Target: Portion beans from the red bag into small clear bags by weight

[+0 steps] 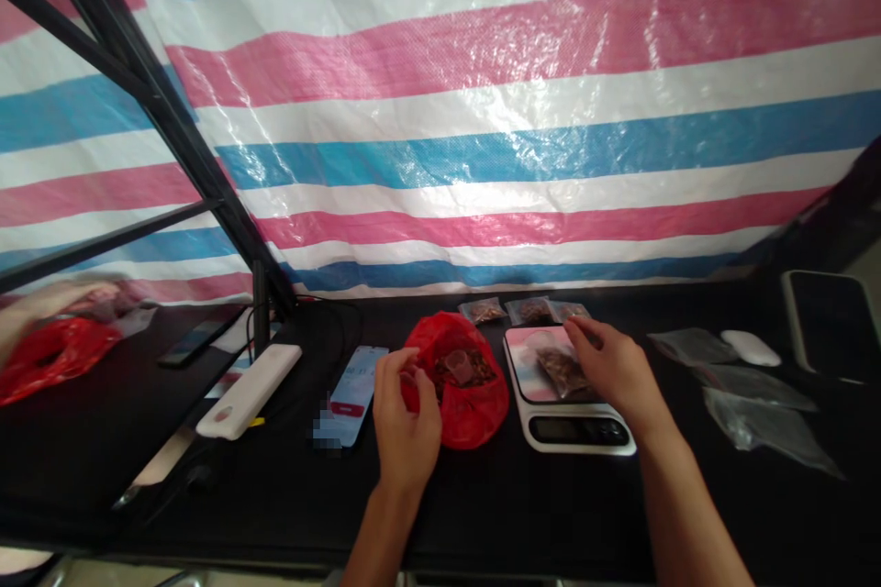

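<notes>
A red plastic bag [474,417] stands open on the black table, with small brown pieces and a clear little cup [460,367] inside. At its left edge is my left hand [407,417], fingers loosely curled and apart, with nothing visible in them; whether it touches the bag I cannot tell. My right hand [615,371] reaches over a white kitchen scale [533,426]. Its thumb and fingers pinch the upper edge of a small clear zip bag [561,371] of brown pieces, which lies tilted on the scale's plate. The scale's display is too dark to read.
Behind the scale lie several filled small bags [529,310]. To the right are flat clear bags [763,426], a white mouse-shaped object [750,348] and a dark device [832,326]. Leftward are a lit phone [358,390], a white power bank [251,393] and another person's hand [48,303] by a red bag.
</notes>
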`<state>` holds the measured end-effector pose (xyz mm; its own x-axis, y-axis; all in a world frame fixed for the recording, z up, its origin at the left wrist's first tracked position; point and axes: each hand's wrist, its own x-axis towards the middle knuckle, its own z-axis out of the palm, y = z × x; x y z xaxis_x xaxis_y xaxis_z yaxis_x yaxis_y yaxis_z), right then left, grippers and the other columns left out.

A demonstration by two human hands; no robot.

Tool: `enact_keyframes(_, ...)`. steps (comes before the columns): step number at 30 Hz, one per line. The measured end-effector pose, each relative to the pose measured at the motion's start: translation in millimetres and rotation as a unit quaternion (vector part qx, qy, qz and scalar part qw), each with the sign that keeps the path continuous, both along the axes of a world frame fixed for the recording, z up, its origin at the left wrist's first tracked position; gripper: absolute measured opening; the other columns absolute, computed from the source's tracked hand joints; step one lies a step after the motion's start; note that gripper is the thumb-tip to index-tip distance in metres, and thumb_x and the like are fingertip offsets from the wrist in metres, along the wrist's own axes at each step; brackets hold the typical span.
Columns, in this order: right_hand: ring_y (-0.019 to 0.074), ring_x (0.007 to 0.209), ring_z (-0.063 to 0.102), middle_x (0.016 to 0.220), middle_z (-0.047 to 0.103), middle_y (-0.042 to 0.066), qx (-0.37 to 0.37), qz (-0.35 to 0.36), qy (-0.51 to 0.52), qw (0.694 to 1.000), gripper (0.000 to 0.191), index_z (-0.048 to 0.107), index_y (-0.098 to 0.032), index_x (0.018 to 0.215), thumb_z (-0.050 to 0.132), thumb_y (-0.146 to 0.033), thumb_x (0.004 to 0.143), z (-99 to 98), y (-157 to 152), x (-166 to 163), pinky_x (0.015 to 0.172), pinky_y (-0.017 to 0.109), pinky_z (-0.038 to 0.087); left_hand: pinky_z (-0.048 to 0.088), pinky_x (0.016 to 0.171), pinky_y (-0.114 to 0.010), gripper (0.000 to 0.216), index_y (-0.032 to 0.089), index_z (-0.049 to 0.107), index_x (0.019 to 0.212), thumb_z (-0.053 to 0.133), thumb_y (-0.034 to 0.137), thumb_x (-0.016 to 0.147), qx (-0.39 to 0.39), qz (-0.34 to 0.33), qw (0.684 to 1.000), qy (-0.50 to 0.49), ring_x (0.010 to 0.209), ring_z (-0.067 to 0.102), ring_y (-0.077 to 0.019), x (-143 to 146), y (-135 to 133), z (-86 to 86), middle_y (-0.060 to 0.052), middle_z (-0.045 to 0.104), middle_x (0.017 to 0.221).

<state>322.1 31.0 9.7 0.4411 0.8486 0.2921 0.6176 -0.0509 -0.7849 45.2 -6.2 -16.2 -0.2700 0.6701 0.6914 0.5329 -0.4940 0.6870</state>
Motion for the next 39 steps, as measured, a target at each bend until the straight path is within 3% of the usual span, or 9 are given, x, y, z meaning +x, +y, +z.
enact_keyframes(5, 0.0271, 0.082, 0.069, 0.105, 0.078, 0.016, 0.095, -0.067, 0.034, 0.993, 0.054, 0.078, -0.015, 0.113, 0.05, -0.054, 0.088, 9.3, -3, 1, 0.079, 0.039, 0.051, 0.051, 0.079, -0.029, 0.018, 0.022, 0.061, 0.108, 0.053, 0.013, 0.095, 0.014, 0.005, 1.0, 0.014, 0.09, 0.061, -0.0173, 1, -1, 0.7, -0.004, 0.062, 0.102)
enact_keyframes(10, 0.023, 0.08, 0.067, 0.096, 0.077, 0.01, 0.141, -0.093, 0.094, 0.981, 0.049, 0.078, -0.018, 0.107, 0.049, -0.054, 0.093, 17.8, -9, -3, 0.075, 0.034, 0.049, 0.051, 0.078, -0.028, 0.017, 0.021, 0.061, 0.107, 0.052, 0.011, 0.096, 0.025, 0.0, 0.999, 0.024, 0.09, 0.06, -0.0161, 1, -2, 2.0, -0.004, 0.061, 0.101)
enact_keyframes(15, 0.0202, 0.078, 0.065, 0.089, 0.074, 0.007, 0.2, -0.083, 0.121, 0.969, 0.052, 0.076, -0.017, 0.106, 0.05, -0.06, 0.094, 16.1, -9, -3, 0.073, 0.032, 0.049, 0.05, 0.078, -0.029, 0.016, 0.021, 0.061, 0.106, 0.053, 0.011, 0.095, 0.037, 0.009, 0.999, 0.033, 0.09, 0.06, -0.0166, -3, -2, 2.8, -0.004, 0.06, 0.099)
enact_keyframes(20, 0.0196, 0.082, 0.065, 0.09, 0.074, 0.005, 0.201, -0.069, 0.144, 0.966, 0.045, 0.077, -0.019, 0.103, 0.053, -0.056, 0.094, 14.7, -8, -1, 0.077, 0.032, 0.049, 0.05, 0.079, -0.03, 0.015, 0.021, 0.061, 0.104, 0.053, 0.011, 0.095, 0.046, 0.012, 0.998, 0.033, 0.089, 0.06, -0.0171, -3, -2, 2.3, -0.004, 0.06, 0.098)
enact_keyframes(27, 0.0194, 0.089, 0.067, 0.105, 0.075, 0.005, 0.244, -0.025, 0.149, 0.958, 0.033, 0.074, -0.022, 0.09, 0.058, -0.05, 0.094, 24.9, -12, -13, 0.087, 0.034, 0.05, 0.052, 0.078, -0.031, 0.016, 0.021, 0.062, 0.103, 0.051, 0.012, 0.096, 0.032, 0.012, 0.999, 0.031, 0.089, 0.061, -0.0182, -4, -3, 3.3, -0.005, 0.061, 0.098)
enact_keyframes(34, 0.0212, 0.081, 0.068, 0.089, 0.075, 0.007, 0.192, 0.024, 0.078, 0.978, 0.041, 0.076, -0.02, 0.101, 0.055, -0.055, 0.094, 31.9, -17, -13, 0.076, 0.033, 0.052, 0.052, 0.079, -0.032, 0.016, 0.021, 0.063, 0.101, 0.052, 0.012, 0.095, 0.039, 0.017, 0.998, 0.036, 0.089, 0.062, -0.0186, -4, -3, 5.7, -0.004, 0.061, 0.096)
enact_keyframes(39, 0.0221, 0.078, 0.067, 0.094, 0.075, 0.007, 0.049, 0.083, -0.07, 0.993, 0.041, 0.074, -0.023, 0.11, 0.064, -0.055, 0.086, 14.9, -16, -8, 0.072, 0.035, 0.051, 0.052, 0.079, -0.032, 0.015, 0.021, 0.063, 0.1, 0.052, 0.012, 0.095, 0.04, 0.019, 0.998, 0.034, 0.09, 0.062, -0.0193, -6, -3, 5.9, -0.005, 0.062, 0.096)
